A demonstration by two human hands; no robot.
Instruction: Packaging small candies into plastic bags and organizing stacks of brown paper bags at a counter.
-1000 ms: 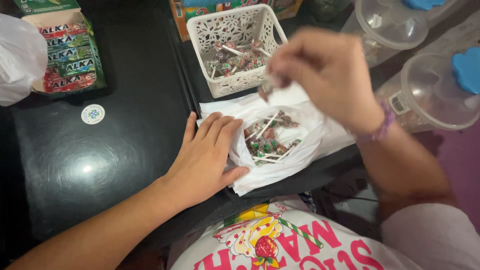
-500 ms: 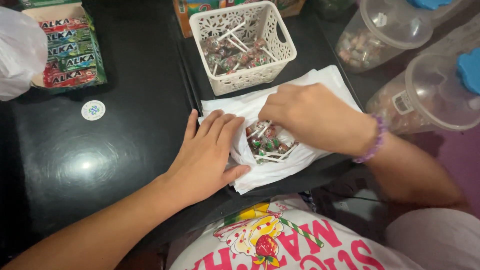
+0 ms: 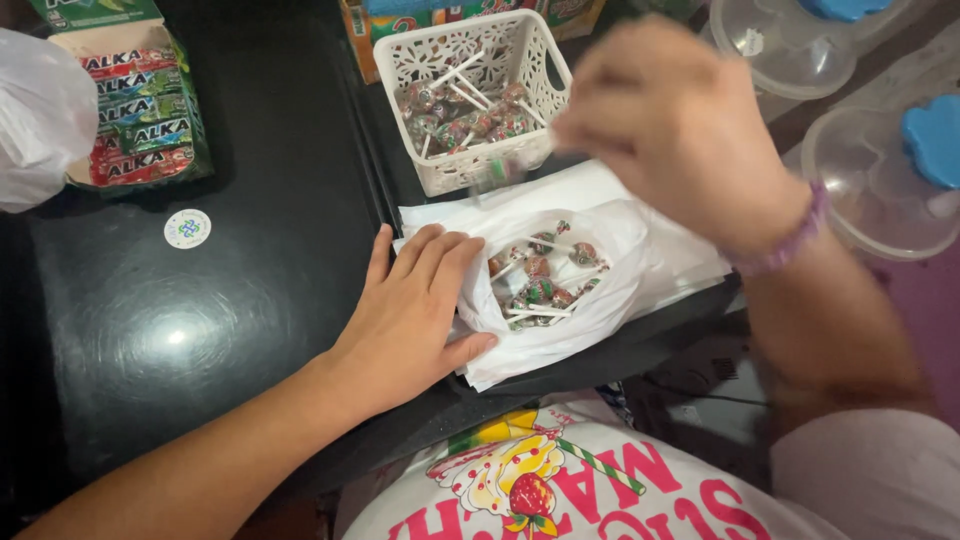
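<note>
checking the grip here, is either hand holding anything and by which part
The left hand lies flat, pinning the white plastic bag by its edge. The right hand is blurred above the white basket; whether its fingers hold something cannot be told.

We have one view only, from a camera worn on the person's head, so nothing is shared with a second angle. It looks steeply down and slightly forward over the person's own chest, whose printed shirt (image 3: 560, 490) fills the bottom edge. We sit close: the left hand (image 3: 410, 315) and the white bag (image 3: 560, 290) lie near the middle of the frame, and the right hand (image 3: 680, 130) comes so near the lens that it blurs, perhaps from motion. The black counter (image 3: 200, 330) runs away toward the top, where the white basket (image 3: 480, 100) marks the far reach. The clear tubs (image 3: 880, 190) crowd the right edge.
</note>
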